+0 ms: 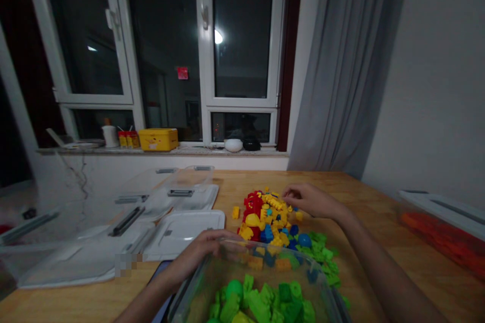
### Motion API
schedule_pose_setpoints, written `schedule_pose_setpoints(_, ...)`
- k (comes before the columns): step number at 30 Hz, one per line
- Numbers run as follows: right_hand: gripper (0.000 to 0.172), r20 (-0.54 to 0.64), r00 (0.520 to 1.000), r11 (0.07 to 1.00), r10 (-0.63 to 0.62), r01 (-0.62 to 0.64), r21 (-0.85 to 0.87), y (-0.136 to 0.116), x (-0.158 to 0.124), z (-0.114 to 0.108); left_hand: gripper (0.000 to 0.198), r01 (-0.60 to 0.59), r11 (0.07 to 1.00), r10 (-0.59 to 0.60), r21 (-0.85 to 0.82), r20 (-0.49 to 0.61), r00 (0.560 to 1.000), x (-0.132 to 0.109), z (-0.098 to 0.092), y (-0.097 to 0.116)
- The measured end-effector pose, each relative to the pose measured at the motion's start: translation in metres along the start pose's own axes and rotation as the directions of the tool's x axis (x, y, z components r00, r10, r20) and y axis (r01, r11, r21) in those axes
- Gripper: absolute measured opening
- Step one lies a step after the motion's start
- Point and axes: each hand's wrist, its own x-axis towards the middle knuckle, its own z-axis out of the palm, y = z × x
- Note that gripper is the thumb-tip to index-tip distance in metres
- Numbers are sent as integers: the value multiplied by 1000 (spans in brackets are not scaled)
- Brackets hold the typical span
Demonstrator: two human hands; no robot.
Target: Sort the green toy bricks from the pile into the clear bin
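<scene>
Reaching to one heap of knobbly plastic building blocks (267, 232), the right hand (305, 200) bends its fingers just beside yellow pieces (276, 203); whether it pinches one I cannot tell. The left hand (214, 243) lies against one transparent bin (320, 282), its hold unclear, chunky green blocks (261, 304) inside.

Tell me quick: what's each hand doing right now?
Left hand: at the clear box; can't tell whether it's gripping.
Right hand: partly curled beside the yellow blocks; can't tell whether it's holding one.
</scene>
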Motion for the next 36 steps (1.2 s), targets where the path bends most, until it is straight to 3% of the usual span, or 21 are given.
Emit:
schedule_pose_setpoints(3,19,74,955,946,287,-271,-181,50,9,12,55,6,1000,-6,-6,4,1000,0,0,2)
schedule_pose_setpoints(6,8,140,892,889,429,-389,-242,85,7,26,55,4,1000,-4,-5,4,1000,-1,1,4)
schedule_pose_setpoints(10,6,255,776,814,577,-520,-259,109,-2,35,56,-2,1000,2,-4,8,1000,0,1,2)
schedule_pose_setpoints(15,19,352,685,768,638,-598,-229,113,-3,37,55,4,1000,-4,9,0,1000,-1,5,10)
schedule_pose_setpoints(21,29,385,651,754,654,-605,-257,117,1,41,55,26,1000,-26,-4,-3,1000,-3,5,12)
schedule_pose_setpoints(28,25,391,606,719,693,-627,-302,122,-1,40,56,8,1000,-8,-20,23,1000,2,-3,-6)
schedule_pose_setpoints(36,19,462,532,694,710,-638,-334,133,3,49,55,21,1000,-21,-21,4,1000,-2,3,5)
